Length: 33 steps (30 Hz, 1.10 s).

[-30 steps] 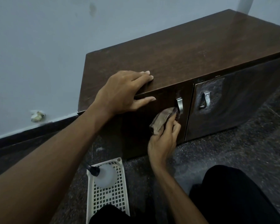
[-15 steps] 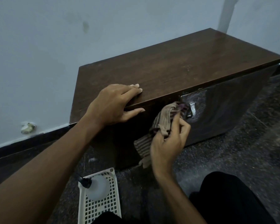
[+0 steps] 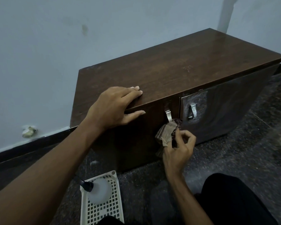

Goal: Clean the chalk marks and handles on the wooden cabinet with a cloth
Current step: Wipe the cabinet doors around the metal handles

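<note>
Cabinet (image 3: 169,70) sits mid-frame against the wall. Our left grip (image 3: 115,108) lies flat on its top front edge, left of centre: fingers straight, thumb down over the door face. Our right grip (image 3: 178,148), lower centre, pinches the cloth (image 3: 167,132), bunched at the lower end of the left handle (image 3: 168,115). Chalk marks (image 3: 200,99) smear the right door around the right handle (image 3: 192,111). Basket (image 3: 104,211) holding a bottle (image 3: 99,190) sits on the floor, bottom centre-left.
</note>
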Tool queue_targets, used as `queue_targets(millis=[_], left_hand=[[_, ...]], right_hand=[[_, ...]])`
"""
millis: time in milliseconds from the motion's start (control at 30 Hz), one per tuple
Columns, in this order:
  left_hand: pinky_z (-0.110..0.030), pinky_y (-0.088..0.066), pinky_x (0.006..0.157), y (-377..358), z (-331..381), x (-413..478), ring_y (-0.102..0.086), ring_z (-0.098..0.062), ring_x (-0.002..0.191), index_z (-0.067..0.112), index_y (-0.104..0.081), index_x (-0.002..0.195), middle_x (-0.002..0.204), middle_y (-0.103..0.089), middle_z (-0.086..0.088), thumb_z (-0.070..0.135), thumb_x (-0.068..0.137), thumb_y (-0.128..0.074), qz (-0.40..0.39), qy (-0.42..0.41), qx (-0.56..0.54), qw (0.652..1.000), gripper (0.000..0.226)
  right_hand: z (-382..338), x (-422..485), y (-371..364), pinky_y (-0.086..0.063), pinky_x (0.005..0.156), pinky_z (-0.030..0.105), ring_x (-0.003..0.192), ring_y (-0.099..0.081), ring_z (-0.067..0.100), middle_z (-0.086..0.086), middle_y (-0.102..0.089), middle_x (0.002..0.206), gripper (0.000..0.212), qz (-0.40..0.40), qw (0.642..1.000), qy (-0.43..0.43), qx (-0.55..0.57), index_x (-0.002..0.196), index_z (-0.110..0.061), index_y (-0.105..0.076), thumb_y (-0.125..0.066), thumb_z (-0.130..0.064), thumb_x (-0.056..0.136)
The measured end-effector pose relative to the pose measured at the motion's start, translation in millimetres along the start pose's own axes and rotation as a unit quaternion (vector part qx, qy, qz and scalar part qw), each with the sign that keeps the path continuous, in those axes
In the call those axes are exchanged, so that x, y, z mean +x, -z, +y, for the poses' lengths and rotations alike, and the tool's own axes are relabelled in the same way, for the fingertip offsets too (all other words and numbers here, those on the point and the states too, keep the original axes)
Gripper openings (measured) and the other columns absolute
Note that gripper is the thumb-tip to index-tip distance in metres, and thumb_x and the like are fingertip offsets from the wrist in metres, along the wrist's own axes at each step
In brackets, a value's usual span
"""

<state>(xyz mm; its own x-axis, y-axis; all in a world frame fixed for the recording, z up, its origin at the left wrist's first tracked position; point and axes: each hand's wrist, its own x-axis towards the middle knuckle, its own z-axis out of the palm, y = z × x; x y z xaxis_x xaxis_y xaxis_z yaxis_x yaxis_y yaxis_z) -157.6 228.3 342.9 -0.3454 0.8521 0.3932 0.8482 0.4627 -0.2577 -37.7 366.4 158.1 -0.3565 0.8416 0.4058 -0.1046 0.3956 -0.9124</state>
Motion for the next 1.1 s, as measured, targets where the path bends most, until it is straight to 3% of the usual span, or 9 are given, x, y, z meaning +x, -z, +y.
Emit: queue_targets(millis=[200,333,400,500,633,733,867,1000,1100], left_hand=[[-0.038,-0.049,0.099,1,2,0,-0.064,-0.022,0.119,0.010,-0.065,0.128,0.133,-0.065,-0.006,0.054,0.090,-0.063,-0.008,0.005,-0.003,1.000,0.058],[-0.039,-0.049,0.100,2,1,0,-0.063,-0.023,0.121,0.010,-0.063,0.130,0.135,-0.064,-0.007,0.055,0.091,-0.061,-0.018,0.006,-0.004,1.000,0.060],[-0.039,-0.049,0.100,1,1,0,-0.063,-0.023,0.121,0.010,-0.062,0.131,0.136,-0.063,-0.007,0.056,0.091,-0.060,-0.020,0.005,-0.004,1.000,0.060],[-0.041,-0.051,0.099,1,0,0,-0.064,-0.024,0.120,0.011,-0.062,0.131,0.135,-0.064,-0.007,0.057,0.091,-0.059,-0.020,0.004,-0.002,1.000,0.061],[-0.040,-0.051,0.098,-1,0,0,-0.064,-0.024,0.119,0.011,-0.063,0.129,0.134,-0.065,-0.006,0.057,0.091,-0.059,-0.010,0.003,-0.003,1.000,0.060],[-0.040,-0.051,0.098,-1,1,0,-0.065,-0.024,0.118,0.010,-0.063,0.129,0.133,-0.065,-0.006,0.056,0.091,-0.061,-0.003,0.004,0.004,1.000,0.060],[-0.039,-0.050,0.098,0,1,0,-0.065,-0.024,0.118,0.010,-0.063,0.130,0.133,-0.065,-0.007,0.057,0.091,-0.059,-0.008,0.002,0.009,1.000,0.061],[-0.040,-0.051,0.096,1,2,1,-0.066,-0.026,0.116,0.009,-0.064,0.129,0.132,-0.065,-0.009,0.056,0.090,-0.060,-0.009,-0.003,0.012,1.000,0.061],[-0.039,-0.051,0.095,1,3,2,-0.066,-0.026,0.115,0.009,-0.064,0.130,0.132,-0.065,-0.009,0.059,0.091,-0.054,-0.011,-0.004,0.012,1.000,0.064]], right_hand=[[-14,5,-12,-0.055,0.090,0.027,0.110,-0.060,0.017,0.009,-0.059,0.121,0.027,0.022,0.998,0.059,0.017,0.122,-0.012,-0.062,-0.056,-0.017,0.095],[-22,20,-14,-0.049,0.088,0.013,0.105,-0.060,0.000,-0.026,-0.062,0.110,0.023,0.013,0.998,0.041,-0.042,0.119,-0.035,-0.063,-0.056,-0.041,0.097],[-33,26,-12,-0.049,0.087,0.015,0.104,-0.061,0.011,-0.017,-0.062,0.112,0.027,0.016,0.998,0.050,-0.037,0.119,-0.023,-0.067,-0.060,-0.035,0.096],[-37,27,-9,-0.053,0.081,0.024,0.098,-0.062,0.025,0.015,-0.063,0.106,0.030,0.030,0.989,0.124,-0.076,0.116,0.002,-0.068,-0.068,-0.003,0.087],[-24,22,-5,-0.057,0.076,0.032,0.092,-0.063,0.030,0.019,-0.062,0.102,0.032,0.005,0.986,0.133,-0.096,0.118,0.002,-0.068,-0.063,-0.009,0.087],[-2,10,-3,-0.057,0.072,0.032,0.087,-0.065,0.031,0.021,-0.062,0.099,0.026,-0.020,0.991,0.093,-0.093,0.109,0.008,-0.069,-0.067,-0.002,0.086],[21,-18,1,-0.055,0.065,0.030,0.078,-0.066,0.033,0.019,-0.062,0.092,0.017,-0.083,0.993,-0.033,-0.074,0.099,0.013,-0.069,-0.069,0.010,0.083],[20,-24,6,-0.041,0.072,0.001,0.087,-0.065,0.026,0.011,-0.064,0.096,0.025,-0.088,0.986,-0.122,-0.076,0.107,0.009,-0.070,-0.072,0.003,0.083],[2,-11,14,-0.039,0.070,-0.005,0.085,-0.063,0.015,0.005,-0.062,0.095,0.027,-0.039,0.987,-0.156,-0.028,0.112,0.008,-0.069,-0.070,0.004,0.086]])
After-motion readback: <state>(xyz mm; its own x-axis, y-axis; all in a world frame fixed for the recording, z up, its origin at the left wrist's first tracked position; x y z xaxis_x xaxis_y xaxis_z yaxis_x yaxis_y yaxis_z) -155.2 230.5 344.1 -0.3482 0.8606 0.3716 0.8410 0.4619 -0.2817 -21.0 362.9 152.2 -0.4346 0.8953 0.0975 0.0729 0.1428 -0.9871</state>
